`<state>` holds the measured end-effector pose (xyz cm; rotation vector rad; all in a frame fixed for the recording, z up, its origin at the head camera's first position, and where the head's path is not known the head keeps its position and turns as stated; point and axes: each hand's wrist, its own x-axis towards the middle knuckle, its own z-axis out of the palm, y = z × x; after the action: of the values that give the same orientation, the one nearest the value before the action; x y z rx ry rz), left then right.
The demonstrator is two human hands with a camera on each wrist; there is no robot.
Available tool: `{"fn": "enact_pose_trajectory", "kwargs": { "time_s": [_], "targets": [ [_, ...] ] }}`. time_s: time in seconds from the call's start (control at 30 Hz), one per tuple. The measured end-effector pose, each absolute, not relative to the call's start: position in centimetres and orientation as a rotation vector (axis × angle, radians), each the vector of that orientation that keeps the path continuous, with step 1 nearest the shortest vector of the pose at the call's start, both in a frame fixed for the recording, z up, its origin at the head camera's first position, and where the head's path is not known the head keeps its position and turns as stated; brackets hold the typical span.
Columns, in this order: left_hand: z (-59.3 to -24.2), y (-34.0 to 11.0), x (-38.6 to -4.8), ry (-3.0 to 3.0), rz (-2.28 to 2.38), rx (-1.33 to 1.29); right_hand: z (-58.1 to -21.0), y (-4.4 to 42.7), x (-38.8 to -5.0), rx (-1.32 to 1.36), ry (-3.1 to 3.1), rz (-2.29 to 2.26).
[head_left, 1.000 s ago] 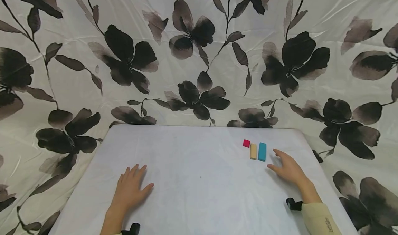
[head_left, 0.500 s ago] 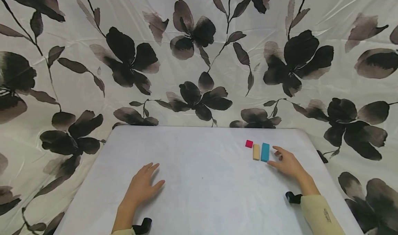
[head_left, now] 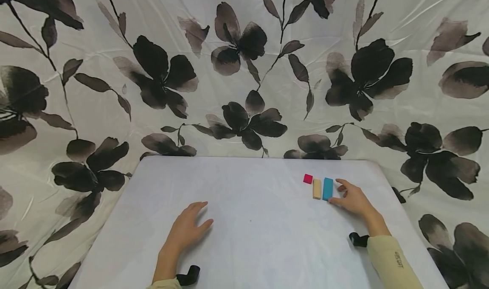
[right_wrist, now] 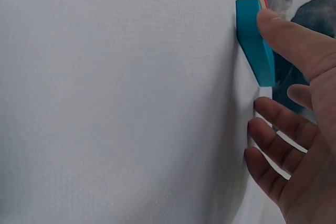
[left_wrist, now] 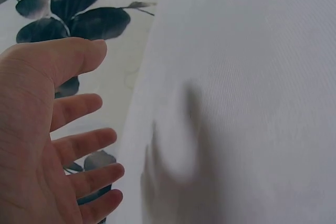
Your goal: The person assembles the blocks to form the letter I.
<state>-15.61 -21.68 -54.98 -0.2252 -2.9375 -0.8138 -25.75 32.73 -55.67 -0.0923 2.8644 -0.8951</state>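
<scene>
On the right part of the white table stand a blue block (head_left: pixel 327 189), a pale wooden block (head_left: pixel 316 189) and a small red block (head_left: pixel 307 178), close together. My right hand (head_left: pixel 355 200) is beside the blue block. Its thumb tip is at the block's near end, and the index finger extends toward the far end, a small gap from it. In the right wrist view the thumb overlaps the blue block (right_wrist: pixel 252 35); whether it touches is unclear. My left hand (head_left: pixel 186 227) hovers over the left half of the table, fingers spread and relaxed, holding nothing.
The white tabletop (head_left: pixel 248 246) ends at a back edge just beyond the blocks. Behind and around it hangs or lies a floral cloth (head_left: pixel 237 81). Black wrist devices (head_left: pixel 359 239) sit on both wrists.
My left hand has moved rightward and slightly inward over the table. The right hand's thumb and index finger have come closer to the blue block. The blocks shift slightly with the camera view.
</scene>
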Motion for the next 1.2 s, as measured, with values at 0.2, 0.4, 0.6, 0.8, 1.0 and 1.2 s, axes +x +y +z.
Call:
{"fn": "enact_pose_trajectory", "kwargs": {
  "time_s": [0.2, 0.4, 0.6, 0.8, 1.0, 1.2],
  "targets": [
    [-55.1, -20.3, -15.8, -2.934, -0.881, -0.224, -55.8, 32.9, -26.0, -0.109, 2.864, -0.888],
    [-55.2, -19.6, -15.7, -2.933, -0.958, -0.240, -56.0, 32.7, -26.4, -0.078, 2.829, -0.873],
    [-55.4, -18.7, -16.1, -2.889, -1.019, -0.231, -56.1, 32.7, -27.0, -0.090, 2.814, -0.906],
    [-55.6, -17.8, -16.4, -2.848, -1.139, -0.249, -55.9, 32.5, -27.5, -0.098, 2.804, -0.911],
    [-55.6, -16.7, -16.5, -2.831, -1.273, -0.282, -56.2, 32.6, -27.7, -0.105, 2.767, -0.922],
    [-55.7, -15.4, -16.8, -2.811, -1.350, -0.344, -56.3, 32.9, -27.8, -0.090, 2.751, -0.923]
  ]
}}
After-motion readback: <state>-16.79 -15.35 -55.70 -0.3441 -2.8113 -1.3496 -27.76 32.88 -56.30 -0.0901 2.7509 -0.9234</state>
